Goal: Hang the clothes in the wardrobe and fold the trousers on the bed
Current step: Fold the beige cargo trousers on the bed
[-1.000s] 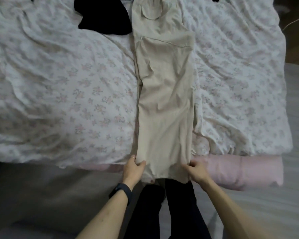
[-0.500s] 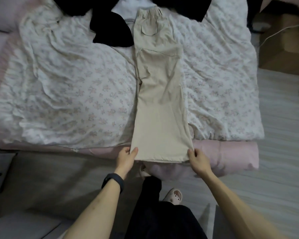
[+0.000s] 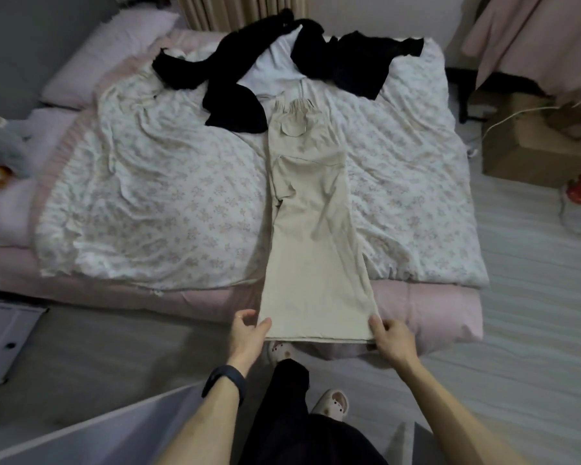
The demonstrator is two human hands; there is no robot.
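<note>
Fingers (image 3: 375, 325) of left hand (image 3: 247, 336) and right hand (image 3: 392, 337) pinching near hem corners of beige trousers (image 3: 311, 236), laid legs-together lengthwise on the bed (image 3: 168, 209). Not yet folded across. Black clothes (image 3: 235, 95) at far side, seemingly still to hang.

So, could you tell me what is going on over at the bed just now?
A person stands at the foot of the bed with a pair of beige trousers laid out lengthwise on the floral quilt, one leg on top of the other. The left hand and the right hand each pinch a corner of the hem at the near edge. The waistband lies at the far end, beside some black clothes. No crosswise fold has been made yet.
</note>
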